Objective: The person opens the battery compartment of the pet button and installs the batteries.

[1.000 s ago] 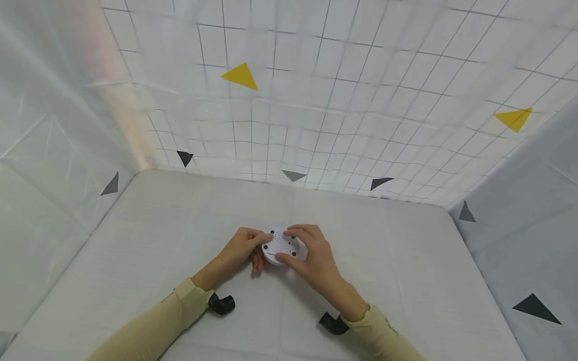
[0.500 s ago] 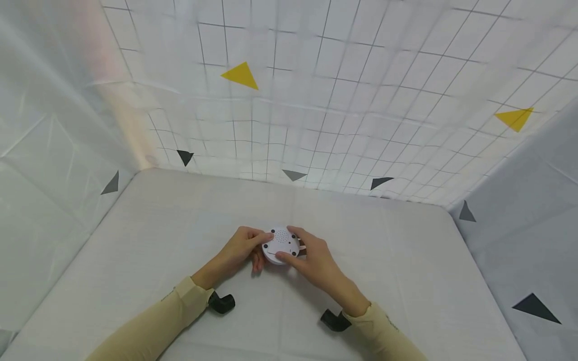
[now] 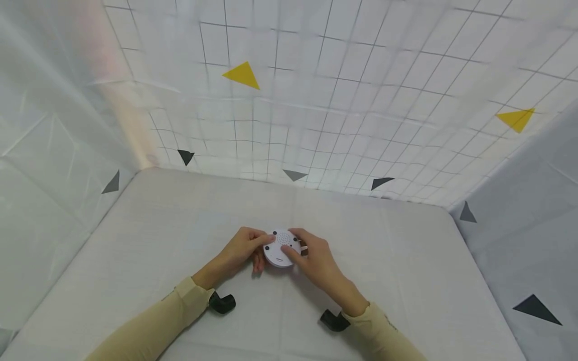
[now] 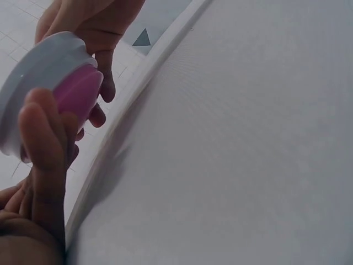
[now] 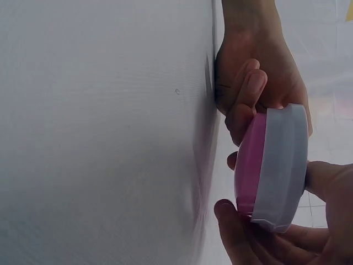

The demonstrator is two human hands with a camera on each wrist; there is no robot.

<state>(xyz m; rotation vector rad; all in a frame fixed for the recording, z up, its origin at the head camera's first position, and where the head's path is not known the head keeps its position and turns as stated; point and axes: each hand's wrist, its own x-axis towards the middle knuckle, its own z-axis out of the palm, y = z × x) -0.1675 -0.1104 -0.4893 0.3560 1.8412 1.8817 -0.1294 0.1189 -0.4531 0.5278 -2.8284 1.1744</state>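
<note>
A round white plastic device (image 3: 275,254) with a cluster of small holes, dark round feet and a narrow slot is held off the table between both hands. Its other side is a domed pink part (image 5: 250,163), turned down toward the table. My left hand (image 3: 244,247) grips the left edge, thumb on the holed face and fingers curled beneath. From the right, my right hand (image 3: 318,258) holds the device with the thumb on the white face and the index finger at the far rim. In the left wrist view, left fingertips touch near the pink part (image 4: 80,96).
A white cloth-covered table (image 3: 226,326) lies under the hands. Behind stands a white sheet wall with grid lines (image 3: 311,100), with plain sheets on both sides. Black curved pieces (image 3: 222,303) stick out from the sleeve cuffs.
My right index finger has moved off the holed face to the far rim. The right thumb has shifted from the near edge inward, leaving the slot exposed. The left hand keeps its grip.
</note>
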